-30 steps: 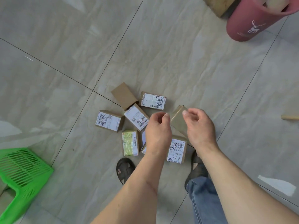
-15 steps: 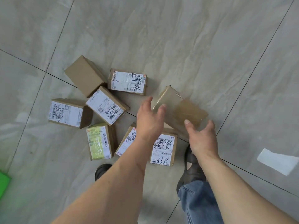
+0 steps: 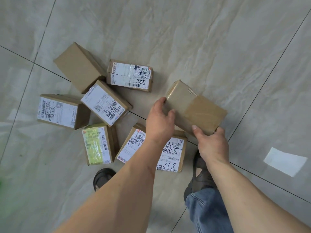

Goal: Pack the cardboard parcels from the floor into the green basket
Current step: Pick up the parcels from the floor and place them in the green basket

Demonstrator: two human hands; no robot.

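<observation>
A plain brown parcel wrapped in clear tape is tilted above the floor at centre right. My left hand holds its near-left corner between finger and thumb. My right hand grips its near-right end, thumb on top. Several more cardboard parcels lie on the tiles: a plain one, white-labelled ones, and a green-labelled one. Two more lie partly hidden under my left forearm. Of the green basket, only a green blur shows at the left edge.
My two sandalled feet stand just behind the parcels, with a jeans leg over the right one. Grey floor tiles stretch all around, and a bright patch of light lies at the right.
The view has dropped closer to the parcels, and the basket and pink bin have left it. Half a second ago my hands were spread beside the taped parcel; now both grip it.
</observation>
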